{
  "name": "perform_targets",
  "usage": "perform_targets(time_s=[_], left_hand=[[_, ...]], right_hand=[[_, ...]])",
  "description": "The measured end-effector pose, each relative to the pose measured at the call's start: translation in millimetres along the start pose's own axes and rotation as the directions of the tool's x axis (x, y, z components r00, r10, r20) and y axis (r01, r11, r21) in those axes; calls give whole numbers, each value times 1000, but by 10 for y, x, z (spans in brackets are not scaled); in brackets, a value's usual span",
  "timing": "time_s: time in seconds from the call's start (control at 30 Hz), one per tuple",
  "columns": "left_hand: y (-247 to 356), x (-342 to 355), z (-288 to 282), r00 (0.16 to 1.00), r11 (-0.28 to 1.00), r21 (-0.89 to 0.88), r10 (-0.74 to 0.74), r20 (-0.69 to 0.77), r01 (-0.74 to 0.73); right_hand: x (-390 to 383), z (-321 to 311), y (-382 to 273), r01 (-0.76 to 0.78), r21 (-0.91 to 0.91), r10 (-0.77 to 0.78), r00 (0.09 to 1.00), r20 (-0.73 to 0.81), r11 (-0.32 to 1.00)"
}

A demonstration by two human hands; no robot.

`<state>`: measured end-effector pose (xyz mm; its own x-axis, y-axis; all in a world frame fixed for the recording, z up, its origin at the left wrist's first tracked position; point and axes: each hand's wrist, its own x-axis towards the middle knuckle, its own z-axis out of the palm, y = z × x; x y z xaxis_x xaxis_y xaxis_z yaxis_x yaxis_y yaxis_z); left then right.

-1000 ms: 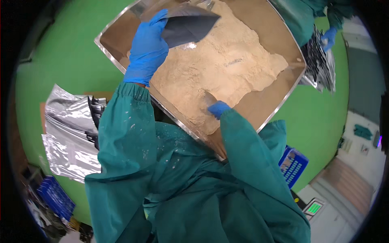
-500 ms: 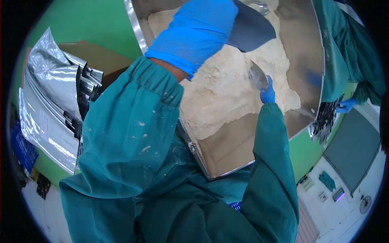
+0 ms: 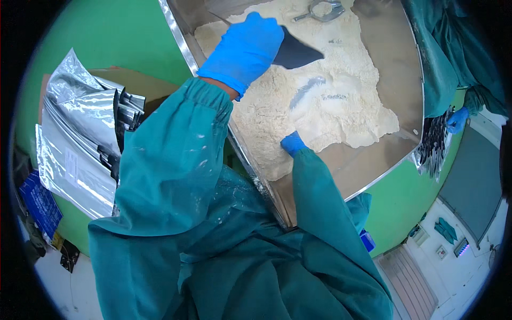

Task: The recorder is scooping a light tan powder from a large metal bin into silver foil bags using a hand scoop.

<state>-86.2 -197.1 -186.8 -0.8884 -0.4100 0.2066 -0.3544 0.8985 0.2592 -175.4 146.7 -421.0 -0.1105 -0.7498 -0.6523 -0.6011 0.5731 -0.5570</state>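
My gloved left hand is closed on the edge of a foil pouch, whose dark grey inside shows to the right of my fingers, above the powder. Pale cream powder lies heaped in a large metal tray. Low in the powder, near the tray's left wall, my right hand is closed in its blue glove. The scoop seen in it earlier is now hidden, apparently sunk in the powder. A second, clear scoop rests on the powder at the far side.
Silver foil pouches stand stacked by a cardboard box on the green table at left. At the right, a co-worker's gloved hand is beside more pouches. The tray's metal rim runs close to my left forearm.
My right hand has moved left across the tray, and its scoop has gone out of sight. My left hand and pouch have shifted slightly left and down, uncovering the second scoop.
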Motion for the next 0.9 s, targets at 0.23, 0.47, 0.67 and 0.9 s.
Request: perform_targets(time_s=[0.23,0.47,0.67,0.9], left_hand=[[192,-83,298,995,996,26,-91,39,90],[567,-191,343,995,996,47,-77,62,75],[617,-199,342,990,971,-215,-83,114,107],[228,-36,333,963,927,-266,-241,124,266]], right_hand=[[-914,-1249,-540,234,-328,-243,970,13,915],[-1165,-2316,-1407,-112,-68,102,986,-135,991],[-327,-2186,-2385,-376,-350,156,840,-520,858],[-909,-2636,-1756,-217,-493,-273,617,-738,843]])
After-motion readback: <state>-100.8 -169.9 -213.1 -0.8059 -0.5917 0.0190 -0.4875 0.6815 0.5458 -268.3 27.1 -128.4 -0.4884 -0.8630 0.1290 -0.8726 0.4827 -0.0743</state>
